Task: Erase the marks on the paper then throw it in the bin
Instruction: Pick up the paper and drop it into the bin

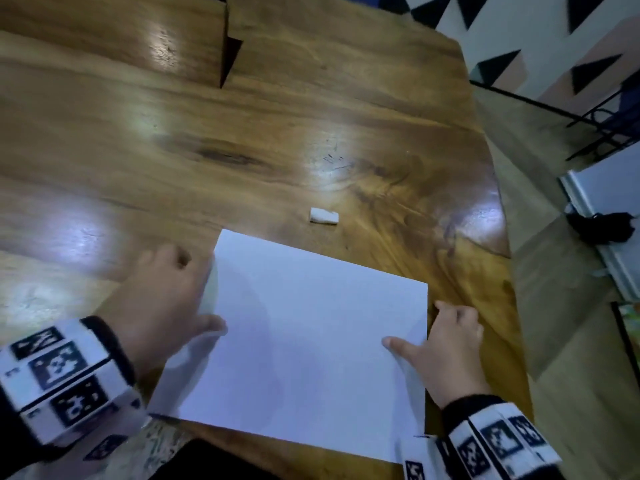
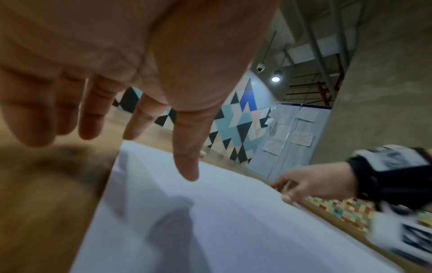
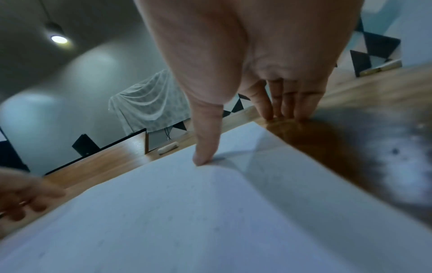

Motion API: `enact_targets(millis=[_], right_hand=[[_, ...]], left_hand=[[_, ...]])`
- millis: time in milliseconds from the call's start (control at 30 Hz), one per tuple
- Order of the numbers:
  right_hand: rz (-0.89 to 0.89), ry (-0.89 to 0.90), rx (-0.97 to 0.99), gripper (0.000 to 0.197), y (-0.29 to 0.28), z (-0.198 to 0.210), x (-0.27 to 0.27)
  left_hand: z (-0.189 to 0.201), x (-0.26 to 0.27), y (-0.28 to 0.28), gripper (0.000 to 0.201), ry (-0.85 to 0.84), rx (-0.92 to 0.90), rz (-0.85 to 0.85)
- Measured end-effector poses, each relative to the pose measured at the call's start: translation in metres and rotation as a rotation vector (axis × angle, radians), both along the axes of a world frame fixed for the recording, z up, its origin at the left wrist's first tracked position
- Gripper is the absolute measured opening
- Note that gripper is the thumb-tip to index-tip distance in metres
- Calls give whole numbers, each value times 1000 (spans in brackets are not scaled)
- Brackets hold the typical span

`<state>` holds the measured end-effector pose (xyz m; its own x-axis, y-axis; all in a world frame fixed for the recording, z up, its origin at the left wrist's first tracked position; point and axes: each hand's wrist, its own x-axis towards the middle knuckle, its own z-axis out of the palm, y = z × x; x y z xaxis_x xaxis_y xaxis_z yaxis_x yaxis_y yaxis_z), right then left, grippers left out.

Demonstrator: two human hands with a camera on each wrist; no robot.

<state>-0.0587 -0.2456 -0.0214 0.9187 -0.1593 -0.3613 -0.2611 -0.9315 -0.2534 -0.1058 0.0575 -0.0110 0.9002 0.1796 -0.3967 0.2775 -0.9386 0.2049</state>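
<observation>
A white sheet of paper (image 1: 304,341) lies on the wooden table (image 1: 242,133) near its front edge, and I see no clear marks on it. My left hand (image 1: 180,299) is at the sheet's left edge, which curls up a little. Its thumb (image 2: 189,175) hovers just over the paper (image 2: 233,221) with the fingers straight. My right hand (image 1: 440,337) is at the right edge. Its thumb (image 3: 203,157) presses on the paper (image 3: 210,221) while the straight fingers touch the table beside it. A small white eraser (image 1: 323,215) lies just beyond the sheet, also visible in the right wrist view (image 3: 168,147). No bin is in view.
The table's right edge (image 1: 498,209) drops to the floor, where a black object (image 1: 602,228) lies beside a white panel. A dark gap (image 1: 228,53) splits the tabletop at the back. Small dark scratches (image 1: 334,157) mark the wood beyond the eraser.
</observation>
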Motion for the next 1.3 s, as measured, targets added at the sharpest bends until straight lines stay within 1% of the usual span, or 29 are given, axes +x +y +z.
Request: enact_targets(millis=[67,133,233,367,400,433,500,533,567,700,800,900,1000,1067,1167,1300], right_hand=[[-33,16,33,90,5,-1,4],[-47,25,59,83,9,-1,6],[-48,32,91,78,15,-2,7],[-56,21,177,63,17,-5,11],[-61,22,214,62,16,-5,12],[-68,35,252,66,16,-5,14],[-76,75,305,80,15,-1,16],[-72,88,317,81,14,0,18],[-58,93,322,77,14,1,19],[14,110,312,43,15,0,23],[72,105,339,28,16,-3,23],[109,103,432,24,16,2,24],[129,168,513,26,16,8,25],[150,196,545,27,17,8,28],[184,228,583,27,22,9,32],[226,298,660,27,31,12,34]], left_hand=[[-11,-21,-3,91,59,44,-1],[-19,-34,-7,97,34,66,2],[-19,-42,-13,94,-31,39,47],[-22,-46,-10,95,-43,22,59],[-24,-48,-9,95,-42,12,68],[-24,-49,-9,95,-34,3,81],[-24,-53,-9,94,-31,-10,102],[-24,-54,-9,94,-39,-17,112],[-23,-55,-10,94,-47,-27,128],[-21,-58,-13,93,-82,-35,173],[-22,-60,-14,92,-88,-35,189],[-22,-63,-14,91,-85,-42,224],[-22,-67,-13,91,-78,-32,237],[-21,-72,-14,90,-75,-33,281],[-17,-81,-12,83,-67,-46,386],[-12,-106,1,54,-165,-153,608]])
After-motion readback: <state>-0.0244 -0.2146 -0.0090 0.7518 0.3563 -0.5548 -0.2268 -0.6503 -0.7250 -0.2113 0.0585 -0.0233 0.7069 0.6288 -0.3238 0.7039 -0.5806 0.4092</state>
